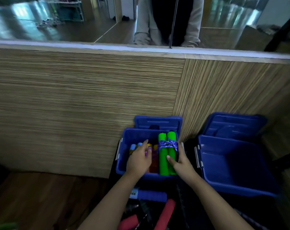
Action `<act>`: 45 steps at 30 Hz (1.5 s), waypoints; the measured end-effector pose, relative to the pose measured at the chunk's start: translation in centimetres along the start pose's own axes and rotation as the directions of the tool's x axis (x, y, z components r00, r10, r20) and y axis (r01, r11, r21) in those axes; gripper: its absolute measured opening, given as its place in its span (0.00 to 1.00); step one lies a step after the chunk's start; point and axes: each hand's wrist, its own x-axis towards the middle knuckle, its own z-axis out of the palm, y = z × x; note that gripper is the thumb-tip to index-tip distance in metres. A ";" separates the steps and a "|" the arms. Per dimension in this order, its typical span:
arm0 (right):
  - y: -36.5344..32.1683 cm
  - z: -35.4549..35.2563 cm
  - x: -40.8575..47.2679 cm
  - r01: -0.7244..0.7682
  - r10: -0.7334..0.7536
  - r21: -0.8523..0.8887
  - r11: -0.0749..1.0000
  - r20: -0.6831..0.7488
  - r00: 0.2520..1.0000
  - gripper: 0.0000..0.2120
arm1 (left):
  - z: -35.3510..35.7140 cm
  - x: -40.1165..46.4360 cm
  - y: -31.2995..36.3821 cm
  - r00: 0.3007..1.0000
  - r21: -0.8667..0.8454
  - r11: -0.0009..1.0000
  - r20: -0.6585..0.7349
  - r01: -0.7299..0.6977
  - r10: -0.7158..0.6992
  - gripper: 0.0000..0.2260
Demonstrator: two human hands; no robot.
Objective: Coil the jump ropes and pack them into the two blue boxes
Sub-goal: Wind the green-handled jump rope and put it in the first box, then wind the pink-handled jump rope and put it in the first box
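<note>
Left hand: the left hand (139,161) reaches into the left blue plastic box (122,165) at lower centre of the frame, fingers fairly straight and spread, resting on the small coloured rope bundles (141,147) in the box's left half; whether it actually pinches one of them I cannot tell.
Right hand: the right hand (180,161) grips the coiled jump rope with two bright green foam handles (167,155), thumb across the front of the handles, fingers curled round their right side against the box wall.
Green rope: the handles lie side by side in the right half of the left box, bound near their upper part by tight turns of blue-purple braided cord (167,144).
Left box: its lid (158,122) is hinged back and leans on the striped wood-grain panel (84,105) behind.
Right box: the second blue plastic box (237,166) stands just right of the first, at lower right of the frame, its lid (234,124) tipped back; nothing is visible inside it.
Loose ropes: at the bottom centre, in front of the boxes, lie a blue foam handle (151,195) and two red foam handles (165,214) among dark cord, blurred.
Background: a mirror (58,19) along the top of the frame reflects a person's light sleeves.
</note>
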 end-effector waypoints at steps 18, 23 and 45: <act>-0.1 3.8 3.7 0.179 -0.062 -0.817 0.548 0.173 0.983 0.42 | 4.4 5.2 -4.8 0.925 0.495 0.861 0.370 -0.113 -0.091 0.36; 1.7 3.9 5.1 0.151 0.207 -0.886 0.439 0.263 0.942 0.37 | 4.6 5.3 -4.8 0.915 0.519 0.849 0.384 -0.103 -0.124 0.36; 3.0 3.7 -8.4 0.330 -0.277 -0.625 0.707 0.184 0.943 0.29 | 2.3 -10.2 -7.7 0.910 0.387 0.874 -0.163 -0.296 0.380 0.22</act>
